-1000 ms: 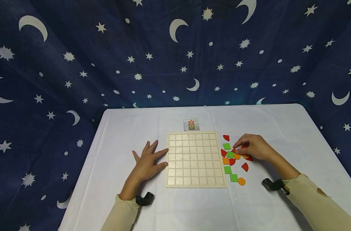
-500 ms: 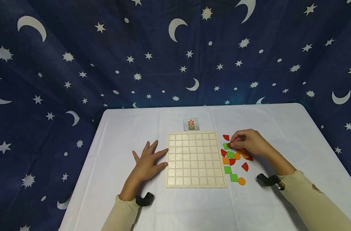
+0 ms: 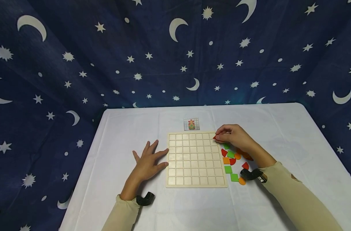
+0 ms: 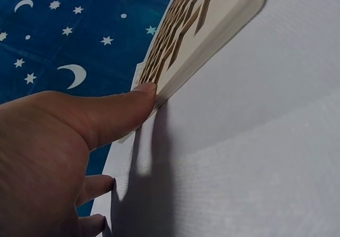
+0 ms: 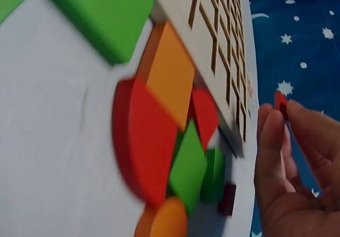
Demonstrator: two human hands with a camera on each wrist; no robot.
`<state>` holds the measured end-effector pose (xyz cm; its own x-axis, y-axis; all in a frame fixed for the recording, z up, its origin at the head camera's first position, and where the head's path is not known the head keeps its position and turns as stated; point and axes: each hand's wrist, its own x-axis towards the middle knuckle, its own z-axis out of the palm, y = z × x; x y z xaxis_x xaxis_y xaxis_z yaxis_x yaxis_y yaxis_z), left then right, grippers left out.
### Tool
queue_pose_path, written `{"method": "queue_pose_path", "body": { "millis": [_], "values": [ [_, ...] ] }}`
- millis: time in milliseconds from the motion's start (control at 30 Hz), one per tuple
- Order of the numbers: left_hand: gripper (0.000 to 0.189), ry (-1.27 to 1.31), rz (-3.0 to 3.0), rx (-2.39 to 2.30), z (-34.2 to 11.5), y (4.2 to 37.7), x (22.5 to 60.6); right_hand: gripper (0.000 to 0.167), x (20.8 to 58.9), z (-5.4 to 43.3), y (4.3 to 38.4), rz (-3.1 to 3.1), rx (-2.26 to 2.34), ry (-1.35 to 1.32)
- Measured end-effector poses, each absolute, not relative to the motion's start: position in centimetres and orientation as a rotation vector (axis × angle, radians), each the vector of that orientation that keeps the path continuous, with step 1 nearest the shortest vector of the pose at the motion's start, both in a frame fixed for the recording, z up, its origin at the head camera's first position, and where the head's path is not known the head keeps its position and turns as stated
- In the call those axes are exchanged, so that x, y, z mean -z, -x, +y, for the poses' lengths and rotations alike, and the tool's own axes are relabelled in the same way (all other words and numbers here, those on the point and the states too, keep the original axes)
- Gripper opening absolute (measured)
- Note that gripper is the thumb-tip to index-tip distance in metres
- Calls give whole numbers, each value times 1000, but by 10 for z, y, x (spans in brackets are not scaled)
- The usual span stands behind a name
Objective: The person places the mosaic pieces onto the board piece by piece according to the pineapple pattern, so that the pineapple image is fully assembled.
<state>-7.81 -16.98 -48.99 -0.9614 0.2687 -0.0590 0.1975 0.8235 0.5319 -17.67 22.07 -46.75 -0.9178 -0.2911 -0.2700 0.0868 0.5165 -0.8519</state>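
Carrying one red piece (image 3: 214, 137) leftward since half a second ago — pinching it in the right hand (image 3: 233, 134) over one gridded board (image 3: 196, 185) at its far right corner; spreading the left hand (image 3: 147, 164), fingers apart, against its left edge — leaving four green squares (image 3: 231, 154) and one orange square (image 3: 226, 160) to the right.

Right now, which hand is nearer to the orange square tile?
Right. The right hand is a little beyond the orange square tile, pinching a red piece; the left hand is on the opposite side of the board, touching its left edge.
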Motion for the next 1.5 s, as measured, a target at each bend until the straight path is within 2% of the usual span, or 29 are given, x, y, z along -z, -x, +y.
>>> {"method": "queue_pose_path", "body": {
  "millis": [333, 733, 1500],
  "values": [
    [55, -361, 2865, -806, -170, 78, 487, 27, 468, 181, 185, 2235, 1495, 127],
    [55, -374, 2870, -821, -170, 77, 487, 14, 474, 140, 191, 2280, 1428, 215],
    [55, -381, 2875, -821, -170, 77, 489, 6, 481, 133, 193, 2454, 1184, 331]
  ]
}}
